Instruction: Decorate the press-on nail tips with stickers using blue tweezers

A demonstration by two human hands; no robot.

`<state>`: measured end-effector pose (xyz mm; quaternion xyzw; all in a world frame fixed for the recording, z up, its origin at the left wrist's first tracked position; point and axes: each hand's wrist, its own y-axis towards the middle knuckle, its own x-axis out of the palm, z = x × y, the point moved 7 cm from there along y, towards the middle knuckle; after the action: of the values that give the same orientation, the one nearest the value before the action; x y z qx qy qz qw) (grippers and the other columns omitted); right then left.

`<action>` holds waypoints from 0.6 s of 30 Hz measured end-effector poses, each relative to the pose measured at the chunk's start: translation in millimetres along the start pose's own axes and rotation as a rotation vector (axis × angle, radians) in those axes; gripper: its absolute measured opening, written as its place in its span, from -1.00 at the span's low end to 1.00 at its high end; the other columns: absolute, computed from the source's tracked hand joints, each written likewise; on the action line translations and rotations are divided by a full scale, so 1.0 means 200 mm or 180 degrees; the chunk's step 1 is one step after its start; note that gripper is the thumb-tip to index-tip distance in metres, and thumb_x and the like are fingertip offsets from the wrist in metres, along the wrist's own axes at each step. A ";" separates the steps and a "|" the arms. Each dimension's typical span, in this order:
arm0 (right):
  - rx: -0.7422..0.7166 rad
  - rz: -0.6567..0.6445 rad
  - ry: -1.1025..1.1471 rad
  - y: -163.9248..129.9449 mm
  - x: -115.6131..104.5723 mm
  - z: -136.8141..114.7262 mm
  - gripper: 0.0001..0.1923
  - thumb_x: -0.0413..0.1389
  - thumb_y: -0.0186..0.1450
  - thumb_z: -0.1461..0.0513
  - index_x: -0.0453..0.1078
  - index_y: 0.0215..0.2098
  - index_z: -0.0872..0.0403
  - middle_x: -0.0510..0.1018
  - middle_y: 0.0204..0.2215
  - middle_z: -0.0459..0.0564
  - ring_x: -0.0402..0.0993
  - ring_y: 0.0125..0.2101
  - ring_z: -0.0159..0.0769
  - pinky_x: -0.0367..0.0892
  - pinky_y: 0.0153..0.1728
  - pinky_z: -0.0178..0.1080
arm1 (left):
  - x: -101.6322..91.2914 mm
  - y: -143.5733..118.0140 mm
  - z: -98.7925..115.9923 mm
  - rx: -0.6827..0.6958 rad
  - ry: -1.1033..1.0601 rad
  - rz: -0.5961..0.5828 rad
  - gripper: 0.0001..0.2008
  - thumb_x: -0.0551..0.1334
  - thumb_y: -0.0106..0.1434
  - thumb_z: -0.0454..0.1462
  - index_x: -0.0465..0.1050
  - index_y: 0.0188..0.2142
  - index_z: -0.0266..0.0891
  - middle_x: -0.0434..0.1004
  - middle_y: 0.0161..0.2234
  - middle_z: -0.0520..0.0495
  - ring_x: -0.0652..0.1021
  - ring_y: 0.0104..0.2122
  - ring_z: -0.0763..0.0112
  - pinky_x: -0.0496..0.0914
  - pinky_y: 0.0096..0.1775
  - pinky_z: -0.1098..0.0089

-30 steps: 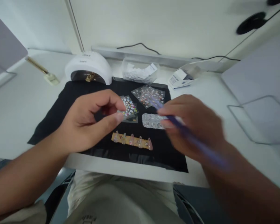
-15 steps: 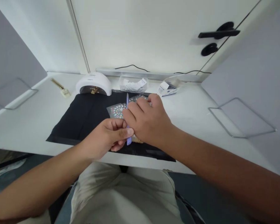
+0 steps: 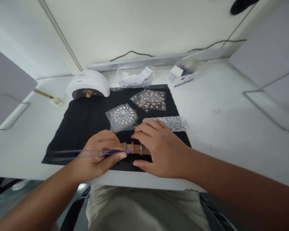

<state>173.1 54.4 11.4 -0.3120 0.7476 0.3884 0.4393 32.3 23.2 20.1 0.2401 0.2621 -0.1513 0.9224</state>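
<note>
My left hand (image 3: 106, 154) pinches purple tweezers (image 3: 128, 152) between thumb and fingers. Their joined end lies at the thumb tip; the two blurred arms spread away to the left. Beside that end is a tan, wood-like strip (image 3: 136, 149) carrying several small translucent pieces that look like nail tips. My right hand (image 3: 161, 147) is over the strip's right end, thumb and fingers apart on either side, and the palm hides that end. Behind the right fingers lies a clear compartment case (image 3: 175, 123) of shiny bits. Sticker sheets with colourful dots (image 3: 122, 117) lie behind my left hand.
A black cloth (image 3: 82, 125) covers part of the white table (image 3: 221, 134). More sticker sheets (image 3: 150, 100) rest on it. Along the back stand a white nail lamp (image 3: 89, 81), a clear tub of white papers (image 3: 135, 78) and a small open box (image 3: 180, 75). A bottle with gold handle (image 3: 55, 101) lies left.
My hands have come apart. The tweezers have swung from upright to pointing left, held only in my left hand. My right hand has opened and lowered over the strip. The view has tilted down.
</note>
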 end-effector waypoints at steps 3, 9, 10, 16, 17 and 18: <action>0.0149 -0.0208 0.0079 0.02 0.05 0.01 -0.56 0.31 0.14 0.05 0.51 -0.16 0.21 0.54 -0.21 0.17 0.35 -0.14 0.02 0.26 -0.10 0.06 | 0.04 0.00 0.01 0.0343 0.0380 -0.0098 -0.92 0.29 0.28 -0.40 0.51 -0.24 -0.22 0.60 -0.38 -0.03 0.46 -0.39 0.38 0.32 -0.30 0.28; 0.0158 -0.0155 0.0156 0.02 0.07 0.03 -0.74 0.24 0.24 0.09 0.50 -0.32 0.16 0.55 -0.29 0.11 0.34 -0.19 -0.03 0.20 -0.17 -0.01 | 0.09 0.00 0.01 0.0590 0.0850 -0.0324 -0.93 0.24 0.32 -0.44 0.45 -0.23 -0.29 0.59 -0.35 -0.02 0.42 -0.35 0.39 0.30 -0.19 0.24; 0.0130 -0.0127 0.0162 0.01 0.07 0.02 -0.75 0.24 0.24 0.09 0.50 -0.33 0.15 0.55 -0.29 0.10 0.33 -0.20 -0.03 0.18 -0.17 -0.01 | 0.09 0.00 0.01 0.0608 0.0907 -0.0322 -0.93 0.24 0.32 -0.44 0.45 -0.24 -0.30 0.59 -0.35 -0.03 0.42 -0.35 0.39 0.29 -0.19 0.24; 0.0003 0.0063 0.0066 0.01 0.07 0.02 -0.78 0.17 0.30 0.13 0.48 -0.38 0.12 0.55 -0.33 0.06 0.29 -0.24 -0.08 0.12 -0.20 -0.03 | 0.10 0.00 0.01 0.0633 0.1089 -0.0323 -0.95 0.26 0.30 -0.45 0.47 -0.29 -0.32 0.56 -0.39 -0.06 0.40 -0.33 0.37 0.29 -0.20 0.24; -0.0010 0.0080 0.0067 0.01 0.08 0.01 -0.78 0.17 0.30 0.13 0.48 -0.39 0.12 0.55 -0.34 0.05 0.29 -0.25 -0.09 0.11 -0.21 -0.04 | 0.10 0.00 0.01 0.0635 0.1094 -0.0318 -0.95 0.26 0.30 -0.45 0.47 -0.30 -0.33 0.56 -0.40 -0.06 0.40 -0.33 0.37 0.29 -0.20 0.24; -0.0012 0.0093 0.0072 0.01 0.08 0.01 -0.79 0.18 0.30 0.13 0.48 -0.39 0.12 0.54 -0.35 0.05 0.28 -0.25 -0.09 0.10 -0.22 -0.04 | 0.10 0.00 0.01 0.0640 0.1097 -0.0311 -0.94 0.26 0.30 -0.45 0.48 -0.30 -0.33 0.55 -0.40 -0.06 0.40 -0.33 0.37 0.29 -0.20 0.24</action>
<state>166.5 55.6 -3.0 -0.3063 0.7563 0.3926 0.4244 50.3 19.1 10.7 0.3403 0.4110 -0.1778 0.8268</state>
